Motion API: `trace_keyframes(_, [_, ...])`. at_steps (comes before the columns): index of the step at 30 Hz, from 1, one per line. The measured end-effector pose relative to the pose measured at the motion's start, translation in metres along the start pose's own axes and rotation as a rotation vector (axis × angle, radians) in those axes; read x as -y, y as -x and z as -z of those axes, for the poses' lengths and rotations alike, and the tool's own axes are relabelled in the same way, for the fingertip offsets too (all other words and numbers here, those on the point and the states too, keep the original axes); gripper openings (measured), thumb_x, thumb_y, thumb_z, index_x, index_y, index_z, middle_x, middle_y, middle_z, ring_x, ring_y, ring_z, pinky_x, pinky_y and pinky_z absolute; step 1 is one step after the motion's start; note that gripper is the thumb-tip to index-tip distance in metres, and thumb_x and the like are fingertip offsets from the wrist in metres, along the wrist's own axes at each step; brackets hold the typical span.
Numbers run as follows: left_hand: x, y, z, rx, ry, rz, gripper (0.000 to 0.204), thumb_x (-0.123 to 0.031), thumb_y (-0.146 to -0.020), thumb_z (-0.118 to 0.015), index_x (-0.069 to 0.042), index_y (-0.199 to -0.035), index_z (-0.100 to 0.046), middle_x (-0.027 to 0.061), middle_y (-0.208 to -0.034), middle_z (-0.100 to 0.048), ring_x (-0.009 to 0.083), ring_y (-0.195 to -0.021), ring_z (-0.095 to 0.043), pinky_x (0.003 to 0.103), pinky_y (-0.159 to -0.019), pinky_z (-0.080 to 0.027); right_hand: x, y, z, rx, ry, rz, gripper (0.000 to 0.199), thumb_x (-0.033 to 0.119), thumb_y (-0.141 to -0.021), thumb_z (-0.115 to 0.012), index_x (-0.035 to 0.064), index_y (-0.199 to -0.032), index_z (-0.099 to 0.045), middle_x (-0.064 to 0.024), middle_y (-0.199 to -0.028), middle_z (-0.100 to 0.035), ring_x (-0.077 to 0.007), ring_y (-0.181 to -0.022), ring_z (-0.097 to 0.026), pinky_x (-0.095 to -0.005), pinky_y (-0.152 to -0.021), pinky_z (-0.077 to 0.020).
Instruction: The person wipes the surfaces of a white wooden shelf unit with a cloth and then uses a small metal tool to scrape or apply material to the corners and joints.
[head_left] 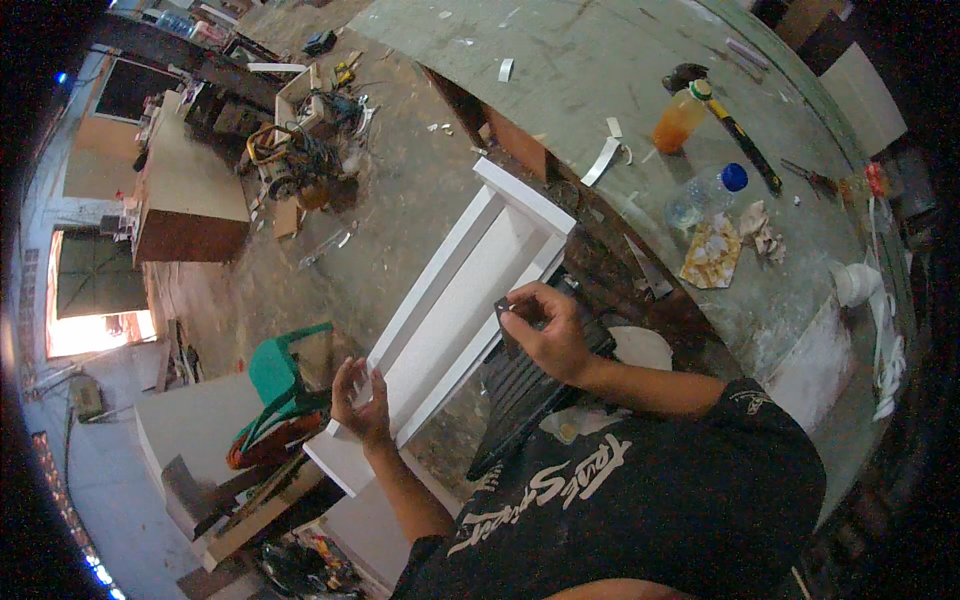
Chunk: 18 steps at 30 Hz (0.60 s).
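Observation:
A long white frame-like piece (455,285), with raised edges around a recessed panel, slants across the middle in front of me. My left hand (362,405) is by its near left part, fingers apart and slightly curled, with nothing visible in them. Above the frame's right edge, my right hand (552,335) pinches a small dark piece (502,307) between thumb and fingertips. That piece is too small to name. Under my right hand is a black ribbed surface (535,395), partly hidden by my arm.
On the green-grey worktable (560,40) at right lie an orange-filled bottle (675,122), a hammer (742,140), a clear blue-capped bottle (700,198), pliers (808,175) and white offcuts. A green plastic chair (275,375), a tangle of tools (305,160) and a wooden cabinet (190,215) are left.

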<state>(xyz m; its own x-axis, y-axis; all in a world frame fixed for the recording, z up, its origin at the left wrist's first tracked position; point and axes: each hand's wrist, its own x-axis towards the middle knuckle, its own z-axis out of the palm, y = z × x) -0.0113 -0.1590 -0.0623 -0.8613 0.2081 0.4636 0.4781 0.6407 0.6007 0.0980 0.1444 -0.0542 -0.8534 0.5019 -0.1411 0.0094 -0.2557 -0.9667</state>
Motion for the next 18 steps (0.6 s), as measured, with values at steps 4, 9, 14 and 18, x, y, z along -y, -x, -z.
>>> trace_keyframes(4, [-0.003,0.000,0.002,0.004,-0.035,0.044,0.044,-0.001,-0.078,-0.078,0.001,-0.119,-0.064,0.0140,-0.102,-0.074,0.0210,-0.091,-0.070,0.032,-0.082,-0.056,0.001,0.000,-0.002,-0.011,0.027,0.009,0.017,0.011,-0.084,-0.071,0.0019,-0.098,-0.067,-0.0027,-0.078,-0.068,-0.0071,-0.069,-0.060,-0.0253,-0.063,-0.0501])
trace_keyframes(9, [-0.003,-0.003,0.001,-0.018,0.019,-0.008,0.043,-0.001,-0.076,-0.080,0.000,-0.117,-0.066,0.0126,-0.099,-0.074,0.0215,-0.089,-0.069,0.033,-0.081,-0.056,-0.002,-0.001,-0.002,-0.025,0.027,0.052,0.016,0.010,-0.085,-0.071,0.0024,-0.098,-0.066,-0.0011,-0.076,-0.065,-0.0063,-0.068,-0.058,-0.0250,-0.061,-0.0485])
trace_keyframes(14, [-0.018,-0.011,0.003,0.005,-0.188,-0.220,0.031,0.002,-0.077,-0.079,-0.003,-0.106,-0.068,0.0116,-0.094,-0.072,0.0264,-0.085,-0.068,0.037,-0.077,-0.055,0.000,0.000,-0.003,-0.026,0.031,0.052,0.014,0.010,-0.086,-0.070,0.0028,-0.098,-0.066,-0.0004,-0.076,-0.064,-0.0058,-0.067,-0.057,-0.0251,-0.060,-0.0475])
trace_keyframes(18, [-0.020,-0.012,0.001,0.053,-0.263,-0.329,0.020,0.002,-0.081,-0.075,-0.005,-0.098,-0.068,0.0096,-0.094,-0.071,0.0286,-0.086,-0.067,0.040,-0.076,-0.051,-0.003,0.000,-0.001,-0.018,0.034,0.023,0.017,0.012,-0.085,-0.071,0.0020,-0.098,-0.066,-0.0008,-0.077,-0.065,-0.0060,-0.068,-0.057,-0.0251,-0.060,-0.0477])
